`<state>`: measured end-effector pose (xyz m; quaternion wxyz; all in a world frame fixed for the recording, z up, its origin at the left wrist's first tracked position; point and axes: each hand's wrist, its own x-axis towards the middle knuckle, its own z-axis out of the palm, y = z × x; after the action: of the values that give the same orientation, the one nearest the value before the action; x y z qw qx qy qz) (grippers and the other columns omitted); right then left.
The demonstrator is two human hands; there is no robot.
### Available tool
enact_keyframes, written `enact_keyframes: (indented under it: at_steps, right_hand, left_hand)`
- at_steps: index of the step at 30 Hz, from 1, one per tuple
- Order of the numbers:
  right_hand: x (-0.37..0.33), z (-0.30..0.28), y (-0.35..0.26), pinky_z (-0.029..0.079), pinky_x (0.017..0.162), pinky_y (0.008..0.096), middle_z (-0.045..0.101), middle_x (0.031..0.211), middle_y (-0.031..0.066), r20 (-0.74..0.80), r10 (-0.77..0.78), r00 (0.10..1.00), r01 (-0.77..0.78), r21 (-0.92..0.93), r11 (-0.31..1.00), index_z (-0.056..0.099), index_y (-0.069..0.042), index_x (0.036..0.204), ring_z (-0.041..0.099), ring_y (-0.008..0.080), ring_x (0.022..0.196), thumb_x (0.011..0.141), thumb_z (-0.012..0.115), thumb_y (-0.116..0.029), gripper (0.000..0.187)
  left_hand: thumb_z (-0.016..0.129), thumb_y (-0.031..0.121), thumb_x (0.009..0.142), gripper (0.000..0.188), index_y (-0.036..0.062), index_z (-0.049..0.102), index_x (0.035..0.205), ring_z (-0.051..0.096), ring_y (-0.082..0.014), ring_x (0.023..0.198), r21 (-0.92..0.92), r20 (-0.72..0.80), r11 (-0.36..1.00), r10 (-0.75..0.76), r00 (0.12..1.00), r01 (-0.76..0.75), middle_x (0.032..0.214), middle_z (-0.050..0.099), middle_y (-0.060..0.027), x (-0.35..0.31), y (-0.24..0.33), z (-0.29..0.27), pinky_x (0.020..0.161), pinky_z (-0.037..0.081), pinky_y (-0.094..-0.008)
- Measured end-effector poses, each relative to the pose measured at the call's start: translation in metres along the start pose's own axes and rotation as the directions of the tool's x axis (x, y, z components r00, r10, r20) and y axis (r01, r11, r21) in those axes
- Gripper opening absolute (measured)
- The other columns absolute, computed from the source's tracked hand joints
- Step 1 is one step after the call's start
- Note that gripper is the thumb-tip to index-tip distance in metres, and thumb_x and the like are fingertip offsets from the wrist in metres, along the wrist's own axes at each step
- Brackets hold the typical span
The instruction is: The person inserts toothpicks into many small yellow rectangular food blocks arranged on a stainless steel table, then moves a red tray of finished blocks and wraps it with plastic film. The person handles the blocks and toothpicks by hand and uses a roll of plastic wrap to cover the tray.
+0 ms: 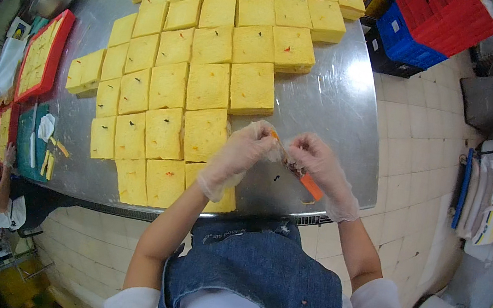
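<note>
Both hands wear clear plastic gloves and meet over the table's near right part. My left hand [237, 152] is closed, its fingertips pinching the upper end of a small, narrow packet. From the other side my right hand [325, 169] pinches the same packet [311, 187], which has an orange end and dark bits in its middle. Its exact contents are too small to make out. Beside my left hand lie rows of thick yellow squares [207, 89] that look like crustless sandwiches. Most carry a tiny dark, red or orange piece on top. A small dark piece [276, 178] lies on the metal below the hands.
The steel table [351, 138] ends close to my right hand. Stacked red, blue and black crates [414, 35] stand beyond that edge. At left are red trays [50, 61] of yellow pieces, a green board [40, 149] with a knife, and another person's hands [1, 161].
</note>
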<state>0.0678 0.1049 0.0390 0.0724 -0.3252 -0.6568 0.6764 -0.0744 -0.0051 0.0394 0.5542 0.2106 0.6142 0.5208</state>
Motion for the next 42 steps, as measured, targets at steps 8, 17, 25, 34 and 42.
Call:
enact_keyframes:
  at_steps: [8, 17, 25, 34, 42]
  right_hand:
    - [0.003, -0.007, 0.004, 0.044, 0.063, 0.0246, 0.056, 0.074, 0.0038, -0.067, -0.038, 0.997, 0.006, -0.419, 0.908, 0.058, -0.003, 0.088, 0.054, 0.0112, 0.072, 0.085, 0.056, -0.016, 0.013]
    - [0.032, 0.017, -0.047, 0.044, 0.067, 0.0247, 0.055, 0.082, 0.0033, -0.047, -0.253, 0.966, 0.198, -0.494, 0.847, 0.058, -0.004, 0.104, 0.056, 0.0126, 0.083, 0.083, 0.054, -0.006, 0.021]
    - [0.189, 0.229, -0.134, 0.044, 0.069, 0.0243, 0.056, 0.083, 0.0036, 0.331, -0.386, 0.861, 0.411, -0.005, 0.912, 0.052, -0.002, 0.107, 0.053, 0.0107, 0.075, 0.084, 0.058, -0.011, 0.026]
    - [0.302, 0.41, -0.148, 0.04, 0.071, 0.0224, 0.058, 0.081, 0.0004, 0.259, -0.385, 0.886, 0.408, -0.039, 0.912, 0.059, -0.004, 0.087, 0.051, 0.0087, 0.077, 0.083, 0.06, -0.014, 0.01]
    - [0.323, 0.42, -0.131, 0.042, 0.07, 0.0271, 0.061, 0.081, 0.0051, 0.282, -0.626, 0.727, 0.683, -0.389, 0.618, 0.06, -0.001, 0.082, 0.054, 0.0151, 0.077, 0.079, 0.063, -0.012, 0.011]
  left_hand:
    - [0.055, 0.017, 0.082, 0.019, 0.0033, 0.052, 0.093, 0.058, -0.0184, 0.069, 0.629, -0.145, 0.775, 0.197, 0.97, -0.064, 0.07, 0.057, -0.0134, 0.003, 0.003, -0.004, 0.064, 0.046, -0.0325]
    - [0.057, 0.018, 0.082, 0.021, 0.004, 0.052, 0.096, 0.059, -0.0173, 0.073, 0.476, -0.419, 0.845, 0.461, 0.782, -0.244, 0.077, 0.06, -0.0114, -0.044, 0.054, -0.118, 0.067, 0.047, -0.0304]
    - [0.062, 0.016, 0.079, 0.021, -0.0011, 0.058, 0.09, 0.054, -0.0107, 0.073, 0.284, -0.746, 0.877, 0.456, 0.485, -0.387, 0.077, 0.06, -0.0044, -0.107, 0.064, -0.365, 0.066, 0.043, -0.0257]
    - [0.063, 0.015, 0.075, 0.013, 0.0039, 0.064, 0.082, 0.058, -0.0246, 0.076, 0.625, -0.682, 0.776, 0.597, 0.422, -0.088, 0.081, 0.059, -0.0115, -0.092, 0.052, -0.461, 0.07, 0.046, -0.0338]
    - [0.065, 0.009, 0.074, 0.011, 0.0032, 0.06, 0.082, 0.057, -0.023, 0.075, 0.833, -0.455, 0.535, 0.807, 0.377, -0.14, 0.078, 0.058, -0.0094, -0.081, 0.038, -0.475, 0.068, 0.045, -0.0327]
